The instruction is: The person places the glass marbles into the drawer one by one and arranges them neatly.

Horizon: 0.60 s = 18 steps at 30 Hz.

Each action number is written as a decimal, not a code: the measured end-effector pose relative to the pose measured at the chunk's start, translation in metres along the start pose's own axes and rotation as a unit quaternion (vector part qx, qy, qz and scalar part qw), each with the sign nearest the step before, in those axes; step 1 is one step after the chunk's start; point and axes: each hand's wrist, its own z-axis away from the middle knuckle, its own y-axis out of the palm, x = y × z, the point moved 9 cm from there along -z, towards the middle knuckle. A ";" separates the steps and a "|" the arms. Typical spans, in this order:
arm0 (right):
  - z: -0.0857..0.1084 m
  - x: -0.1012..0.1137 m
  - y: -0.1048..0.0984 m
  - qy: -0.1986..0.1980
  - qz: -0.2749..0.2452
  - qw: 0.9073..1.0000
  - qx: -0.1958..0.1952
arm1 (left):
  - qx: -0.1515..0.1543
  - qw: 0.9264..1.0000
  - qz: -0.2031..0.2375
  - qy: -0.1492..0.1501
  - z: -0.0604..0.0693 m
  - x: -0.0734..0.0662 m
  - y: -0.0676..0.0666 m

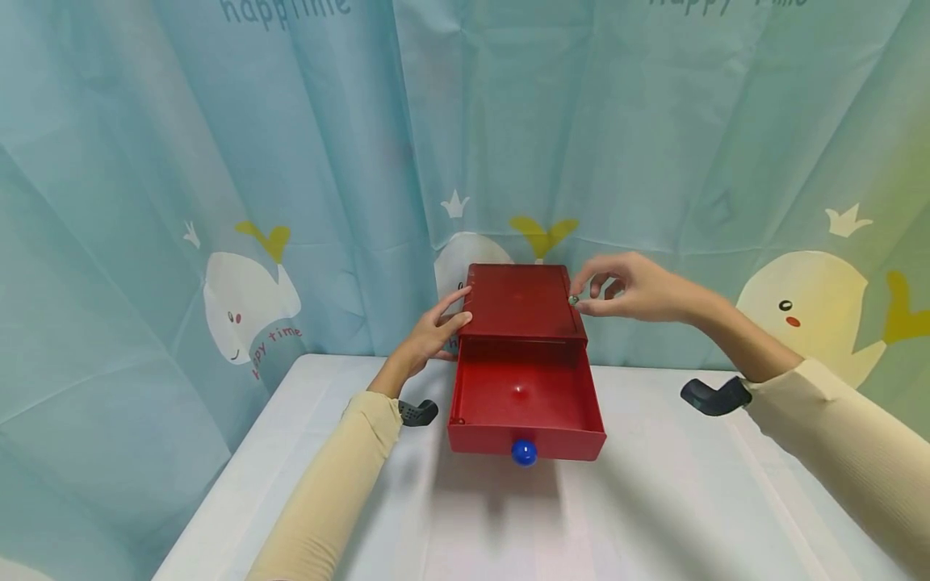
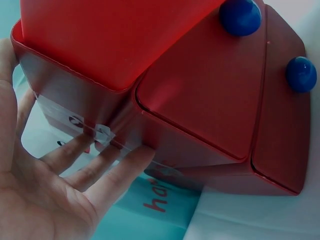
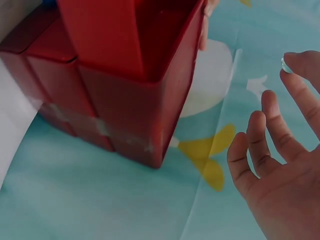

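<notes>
A red drawer cabinet stands on the table with its top drawer pulled out; a blue round knob is on the drawer's front. In the left wrist view, two lower drawers with blue knobs are closed. My left hand rests along the cabinet's left side, its fingers spread and fairly straight against the wall. Above the cabinet's right edge, my right hand pinches a small shiny greenish bead-like thing between thumb and index finger. Its exact kind is too small to tell.
A tiny dark round thing lies in the drawer's front left corner. The cabinet is on a white-covered table. Close behind hangs a light blue curtain with whale prints.
</notes>
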 end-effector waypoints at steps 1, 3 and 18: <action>-0.003 0.002 0.003 -0.004 -0.004 1.000 0.006 | 0.000 1.000 -0.001 -0.001 0.000 0.000 0.000; -0.009 0.007 0.007 -0.012 -0.011 1.000 0.016 | -0.001 1.000 -0.002 -0.002 0.001 -0.001 0.000; -0.053 0.028 0.049 -0.029 -0.044 0.995 0.085 | 0.000 1.000 -0.006 0.005 0.003 -0.002 -0.004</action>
